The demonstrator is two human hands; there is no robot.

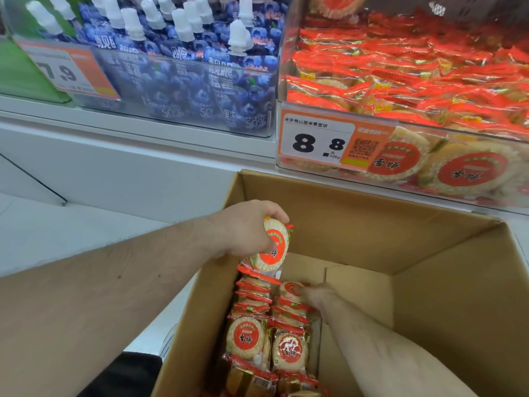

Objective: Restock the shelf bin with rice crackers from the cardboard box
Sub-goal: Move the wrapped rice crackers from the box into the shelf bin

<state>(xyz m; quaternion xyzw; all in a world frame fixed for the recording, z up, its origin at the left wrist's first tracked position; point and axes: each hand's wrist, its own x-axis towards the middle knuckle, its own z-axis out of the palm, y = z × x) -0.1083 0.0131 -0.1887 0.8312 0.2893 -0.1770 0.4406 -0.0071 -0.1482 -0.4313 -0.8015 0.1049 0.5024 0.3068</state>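
Note:
An open cardboard box (pixel 372 224) stands below the shelf, with two rows of red-and-clear rice cracker packs (pixel 249 336) along its left side. My left hand (pixel 246 227) grips a rice cracker pack (pixel 270 247) and holds it just above the box's left wall. My right hand (pixel 316 293) reaches deep into the box and touches the far pack (pixel 290 289) of the right row; its fingers are mostly hidden. The clear shelf bin (pixel 406 179) at the upper right is heaped with the same packs.
A price tag reading 8.8 (pixel 317 141) sits on the bin's front. To the left stands a bin of blue blueberry jelly pouches (pixel 183 61) with white caps. The white shelf ledge (pixel 137 130) runs under both bins. The right half of the box shows bare cardboard.

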